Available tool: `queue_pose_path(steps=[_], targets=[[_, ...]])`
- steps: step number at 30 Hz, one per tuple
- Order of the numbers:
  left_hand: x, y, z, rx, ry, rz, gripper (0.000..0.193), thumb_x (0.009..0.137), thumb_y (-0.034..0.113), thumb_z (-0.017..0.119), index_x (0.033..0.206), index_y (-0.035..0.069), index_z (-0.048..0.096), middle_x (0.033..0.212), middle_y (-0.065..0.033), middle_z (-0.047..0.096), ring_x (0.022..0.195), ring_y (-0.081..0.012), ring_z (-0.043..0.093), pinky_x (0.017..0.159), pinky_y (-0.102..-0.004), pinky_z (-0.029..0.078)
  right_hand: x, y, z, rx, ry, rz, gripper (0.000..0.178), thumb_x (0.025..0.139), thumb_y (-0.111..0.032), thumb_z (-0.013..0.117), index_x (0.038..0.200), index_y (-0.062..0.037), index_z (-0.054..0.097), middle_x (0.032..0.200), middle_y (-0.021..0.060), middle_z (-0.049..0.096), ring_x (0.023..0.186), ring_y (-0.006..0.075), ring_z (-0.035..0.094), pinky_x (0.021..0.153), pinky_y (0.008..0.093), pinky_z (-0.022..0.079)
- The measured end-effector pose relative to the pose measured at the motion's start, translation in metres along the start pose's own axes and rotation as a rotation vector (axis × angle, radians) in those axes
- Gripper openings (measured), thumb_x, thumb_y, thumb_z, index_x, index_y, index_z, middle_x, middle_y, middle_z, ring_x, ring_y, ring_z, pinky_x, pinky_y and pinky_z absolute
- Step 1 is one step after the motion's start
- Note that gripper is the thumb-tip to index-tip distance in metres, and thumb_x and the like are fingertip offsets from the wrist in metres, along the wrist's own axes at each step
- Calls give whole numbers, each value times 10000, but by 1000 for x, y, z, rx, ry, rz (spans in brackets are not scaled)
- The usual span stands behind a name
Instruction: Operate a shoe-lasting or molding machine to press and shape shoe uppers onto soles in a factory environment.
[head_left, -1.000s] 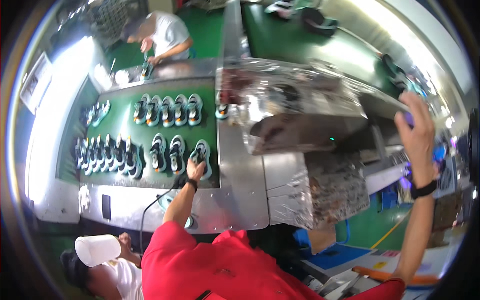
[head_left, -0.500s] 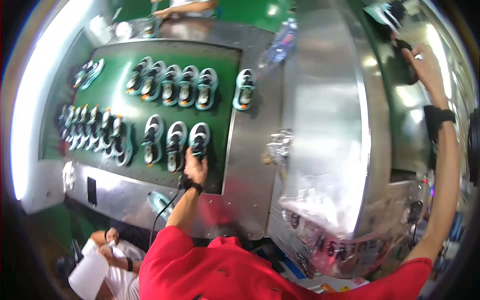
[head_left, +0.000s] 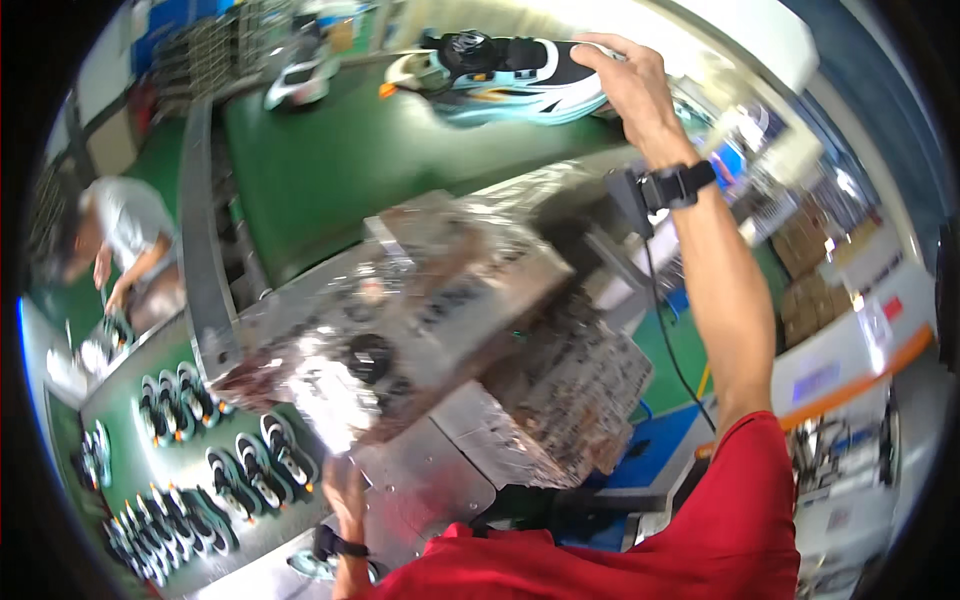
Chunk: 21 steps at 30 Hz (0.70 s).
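Above the green conveyor belt (head_left: 330, 190), toward its far right edge, my right grip (head_left: 637, 92) holds a black-and-white sneaker (head_left: 512, 82) with a pale-blue sole by its toe. Beside the metal table's (head_left: 425, 490) sneakers (head_left: 285, 450), just right of them, my left grip (head_left: 345, 495) is blurred; I can't tell how wide.

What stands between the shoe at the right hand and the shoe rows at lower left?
The plastic-covered housing stands between the shoe and the shoe rows. Nothing visible separates the right hand from the shoe.
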<state>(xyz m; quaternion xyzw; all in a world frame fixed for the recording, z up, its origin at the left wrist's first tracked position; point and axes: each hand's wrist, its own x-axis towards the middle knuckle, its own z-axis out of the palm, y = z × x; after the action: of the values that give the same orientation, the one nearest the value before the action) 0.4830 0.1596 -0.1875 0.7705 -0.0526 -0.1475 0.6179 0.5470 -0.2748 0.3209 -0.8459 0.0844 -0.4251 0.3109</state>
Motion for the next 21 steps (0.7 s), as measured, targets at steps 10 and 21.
queue_pose_path(steps=[10, 21], targets=[[-147, 338, 199, -928, -1485, -438, 921, 860, 637, 550, 1478, 4, 291, 1497, -298, 290, 1267, -545, 416, 1111, -622, 286, -257, -81, -226, 57, 141, 233, 247, 845, -167, 650, 1024, -6, 701, 891, 51, 688, 821, 100, 610, 733, 249, 480], [-406, 278, 332, -765, -1920, -378, 543, 969, 290, 502, 1423, 18, 378, 1316, -161, 539, 1141, -269, 589, 944, -394, 498, -650, -165, -351, 324, 877, 554, 822, 857, -448, 703, 1453, -25, 326, 1257, 162, 573, 1098, 216, 590, 872, 342, 519]])
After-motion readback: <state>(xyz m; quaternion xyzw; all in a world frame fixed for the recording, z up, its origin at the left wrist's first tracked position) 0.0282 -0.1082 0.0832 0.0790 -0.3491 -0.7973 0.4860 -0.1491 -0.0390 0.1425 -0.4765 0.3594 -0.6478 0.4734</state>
